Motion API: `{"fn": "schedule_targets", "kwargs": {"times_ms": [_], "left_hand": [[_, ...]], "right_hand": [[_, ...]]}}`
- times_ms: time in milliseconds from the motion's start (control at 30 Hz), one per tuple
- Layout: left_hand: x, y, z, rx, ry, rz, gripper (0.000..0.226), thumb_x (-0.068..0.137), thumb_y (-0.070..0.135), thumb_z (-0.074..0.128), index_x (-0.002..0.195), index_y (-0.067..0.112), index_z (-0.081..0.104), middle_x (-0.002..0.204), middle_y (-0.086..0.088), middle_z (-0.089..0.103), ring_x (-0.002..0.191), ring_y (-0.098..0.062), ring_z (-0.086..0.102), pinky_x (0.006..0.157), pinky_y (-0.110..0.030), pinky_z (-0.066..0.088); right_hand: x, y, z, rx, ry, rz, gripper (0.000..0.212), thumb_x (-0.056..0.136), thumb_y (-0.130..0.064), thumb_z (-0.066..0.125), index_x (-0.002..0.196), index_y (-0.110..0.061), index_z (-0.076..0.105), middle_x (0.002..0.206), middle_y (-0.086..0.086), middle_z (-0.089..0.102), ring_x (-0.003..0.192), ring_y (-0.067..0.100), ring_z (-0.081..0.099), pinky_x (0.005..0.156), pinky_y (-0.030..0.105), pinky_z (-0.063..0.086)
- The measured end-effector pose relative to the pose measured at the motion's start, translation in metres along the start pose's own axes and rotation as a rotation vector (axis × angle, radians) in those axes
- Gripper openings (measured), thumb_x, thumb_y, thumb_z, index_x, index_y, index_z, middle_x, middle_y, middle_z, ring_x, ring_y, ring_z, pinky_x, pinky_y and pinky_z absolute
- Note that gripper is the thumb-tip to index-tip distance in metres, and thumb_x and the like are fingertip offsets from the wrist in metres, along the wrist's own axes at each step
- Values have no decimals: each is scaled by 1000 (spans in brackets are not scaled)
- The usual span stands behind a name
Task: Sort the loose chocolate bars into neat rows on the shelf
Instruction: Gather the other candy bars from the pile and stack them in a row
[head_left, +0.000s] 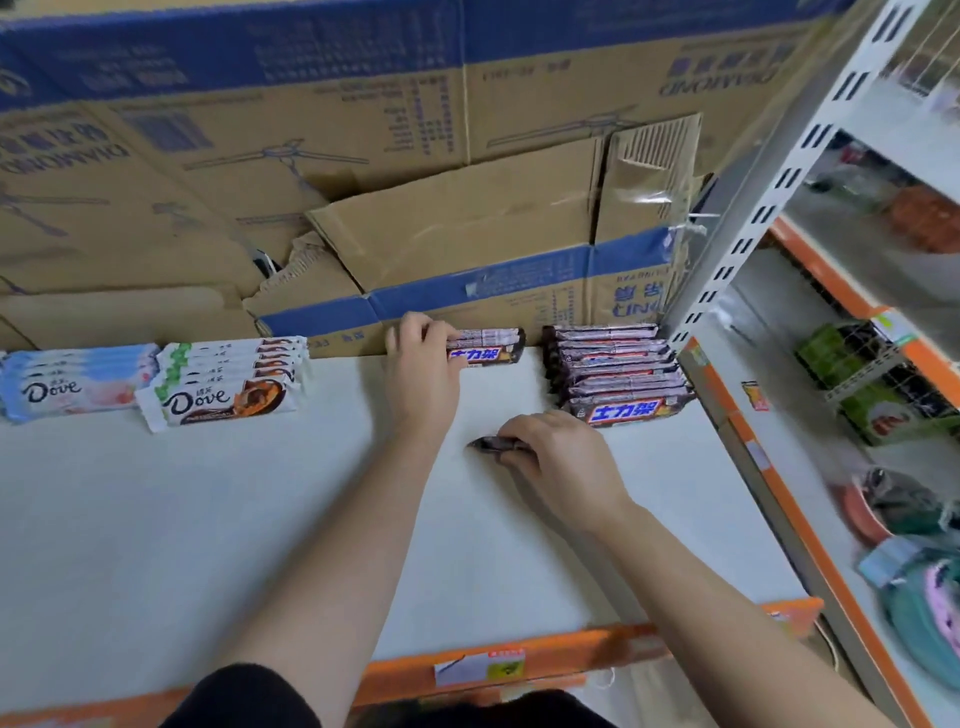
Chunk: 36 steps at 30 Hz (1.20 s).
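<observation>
Dove rows (223, 400) and one dark row (618, 374) look done; 2nd dark row (485, 349), at shelf (208, 519) back, just begun. Left hand (423, 374) grips its end; right hand (563, 460) curls round prob. another loose bar (491, 444), mid-shelf.

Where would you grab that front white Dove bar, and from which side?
I'd pinch the front white Dove bar across its narrow middle, from above on the near side. It lies lengthwise left to right, its near edge is free, the row behind touches it, and its flat end seals look flimsy.
</observation>
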<state>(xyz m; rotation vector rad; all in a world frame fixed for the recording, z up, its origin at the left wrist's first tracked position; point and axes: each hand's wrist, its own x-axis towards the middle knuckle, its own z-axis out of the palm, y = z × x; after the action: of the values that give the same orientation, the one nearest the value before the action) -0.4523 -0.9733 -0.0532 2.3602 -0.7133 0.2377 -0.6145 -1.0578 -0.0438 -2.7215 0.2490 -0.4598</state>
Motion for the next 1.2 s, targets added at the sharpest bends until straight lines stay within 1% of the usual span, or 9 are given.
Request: {"fn": "schedule_targets", "kwargs": {"times_ms": [167,300,433,633,733,800,900,1033,1200], "left_hand": [[3,-1,3,-101,-6,-49,22,76,17,73,95,15,62,108,-1,48,98,-23,53,83,-42,48],[6,-1,1,-140,-46,-44,20,78,19,72,95,14,62,107,-1,50,97,-21,54,76,-36,47],[6,-9,-9,-149,-73,13,17,84,18,65,100,12,62,107,-3,54,93,-24,56,75,-40,50],[-24,-54,-70,160,-78,116,17,91,26,56,104,18,63,108,-1,59,104,-25,52,80,-36,42],[-44,-81,-95,168,-201,145,19,94,27,50,106,20,62,110,3,58,105,-19,51,86,-31,41],[-56,-97,-106,208,-234,180,18,94,29,49,105,23,62,108,7,58,105,-15,51,85,-31,45],[-70,-119,-115,257,-198,183,16,93,31,51,102,25,62,104,9,59,101,-15,52,80,-34,48],[-76,-132,-115,255,-111,146,15,91,32,53,100,26,63,102,10,60,100,-16,52,81,-34,48],[-74,-126,-113,336,-111,146,19,92,35,48,100,25,62,103,7,58,101,-18,51,80,-34,43]], "right_hand": [[2,5,1,31,-24,-17,12,79,-21,68,91,-19,66,81,-2,69,77,25,59,61,38,50],[8,3,0,52,-34,-17,13,79,-21,69,91,-17,66,82,0,68,79,26,59,63,39,49],[16,-4,1,82,-20,-14,17,77,-21,70,93,-14,67,83,2,68,81,28,61,63,38,50],[58,-29,9,120,33,-34,28,85,-23,49,101,-10,68,92,10,69,88,32,61,71,42,51],[88,-44,21,104,53,-49,19,88,-12,56,102,-10,69,90,12,65,86,33,60,65,38,47],[106,-53,30,84,49,-58,19,85,-9,60,101,-11,69,89,12,65,85,35,60,65,38,47],[127,-64,47,8,40,-33,21,81,-8,60,101,-14,68,96,8,69,89,34,61,67,36,47],[138,-72,61,-70,65,-20,19,79,-5,60,96,-11,64,89,11,68,83,35,58,60,32,34],[144,-75,67,-77,103,-46,17,79,0,61,93,-8,64,81,14,67,76,37,57,65,36,37]]}}
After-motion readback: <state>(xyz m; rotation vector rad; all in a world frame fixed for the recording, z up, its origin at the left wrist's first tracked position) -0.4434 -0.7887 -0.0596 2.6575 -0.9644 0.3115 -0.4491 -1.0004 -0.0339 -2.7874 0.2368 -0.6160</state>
